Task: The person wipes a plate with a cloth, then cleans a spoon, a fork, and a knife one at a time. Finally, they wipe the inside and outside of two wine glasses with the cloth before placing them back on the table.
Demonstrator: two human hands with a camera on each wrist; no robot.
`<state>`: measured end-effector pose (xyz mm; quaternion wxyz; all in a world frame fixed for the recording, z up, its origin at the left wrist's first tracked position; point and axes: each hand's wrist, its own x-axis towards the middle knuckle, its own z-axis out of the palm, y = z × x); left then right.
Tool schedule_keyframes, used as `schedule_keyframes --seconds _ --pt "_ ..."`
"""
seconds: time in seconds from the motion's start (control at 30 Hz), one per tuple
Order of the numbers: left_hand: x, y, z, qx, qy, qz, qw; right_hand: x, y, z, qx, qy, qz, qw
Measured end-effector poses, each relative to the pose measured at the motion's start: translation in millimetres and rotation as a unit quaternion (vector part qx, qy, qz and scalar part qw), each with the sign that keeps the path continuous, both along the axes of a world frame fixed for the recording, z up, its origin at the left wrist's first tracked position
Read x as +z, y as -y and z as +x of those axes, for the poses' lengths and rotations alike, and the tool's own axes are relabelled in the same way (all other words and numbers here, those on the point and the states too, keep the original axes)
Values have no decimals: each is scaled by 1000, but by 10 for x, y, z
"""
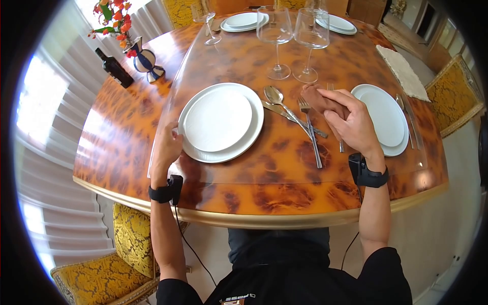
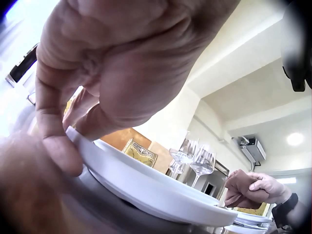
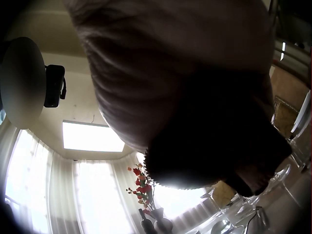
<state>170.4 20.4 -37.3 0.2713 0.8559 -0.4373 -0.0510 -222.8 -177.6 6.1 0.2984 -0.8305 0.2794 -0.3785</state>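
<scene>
My left hand (image 1: 168, 145) is at the left edge of a stack of two white plates, a smaller plate (image 1: 217, 121) on a larger plate (image 1: 255, 138). In the left wrist view, its fingers (image 2: 62, 155) pinch the rim of the stack (image 2: 146, 187). My right hand (image 1: 358, 127) grips a folded brown cloth napkin (image 1: 321, 100) above the cutlery. The napkin (image 2: 240, 187) also shows at the right in the left wrist view. Beneath that hand lie a spoon (image 1: 274, 95), a knife (image 1: 279, 111) and a fork (image 1: 313, 140), partly crossing.
A second stack of plates (image 1: 384, 119) sits on the right, cutlery beside it. Tall wine glasses (image 1: 274, 28) stand beyond the spoon. A dark bottle (image 1: 116, 70) and a flower vase (image 1: 146, 62) occupy the left edge. A pale cloth (image 1: 404, 71) lies at the right edge.
</scene>
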Motion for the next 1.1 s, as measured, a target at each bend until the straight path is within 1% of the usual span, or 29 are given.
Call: schedule_keyframes --seconds 0.07,0.13,0.2,0.23,0.27,0.3,0.33,0.37,0.4,0.47,0.5,0.63,0.73,0.77,0.87,0.97,1.07,1.1 --pt "28 66 -76 1 101 -56 993 11 -4 -4 -17 11 6 1000" --pt "62 152 -198 4 195 -114 974 16 4 -15 -32 22 5 999" --pt "427 327 -762 -53 79 -131 987 4 18 -20 -40 31 -2 999" --pt "497 437 -1040 -78 23 -118 990 1 26 -22 -45 32 -9 998" --pt "436 564 -1234 -147 5 -121 982 -6 36 -24 -50 33 -10 998" --pt "474 653 -1523 -201 -48 -116 971 -16 47 -26 -54 35 -12 998" --pt "443 812 -1731 -235 -58 -73 968 -27 55 -27 -58 36 -14 998" --pt "372 970 -1890 -276 -6 -42 960 -42 64 -32 -58 40 -16 997" --pt "323 1104 -2083 -290 22 25 957 -59 76 -35 -57 44 -19 997" --pt "128 1239 -2338 -319 56 30 946 -75 101 -33 -55 50 -24 997" --pt "47 1280 -2422 -318 54 24 946 -87 106 -29 -55 52 -25 997" --pt "-50 1329 -2453 -298 52 -14 953 -72 115 -63 -72 30 -31 997" --pt "-77 1344 -2337 -318 28 -2 948 -70 105 -77 -74 27 -31 996" --pt "-2 1319 -2343 -308 -2 32 951 -69 93 -76 -76 29 -27 996" --pt "30 1287 -2309 -298 -18 62 953 -58 76 -71 -82 33 -21 996" --pt "140 1243 -2273 -284 -69 100 951 -52 77 -78 -86 27 -22 996" --pt "88 1170 -2197 -285 -20 47 957 -64 98 -82 -84 25 -27 996" --pt "85 1146 -2171 -281 -41 48 958 -66 98 -79 -81 25 -28 996"
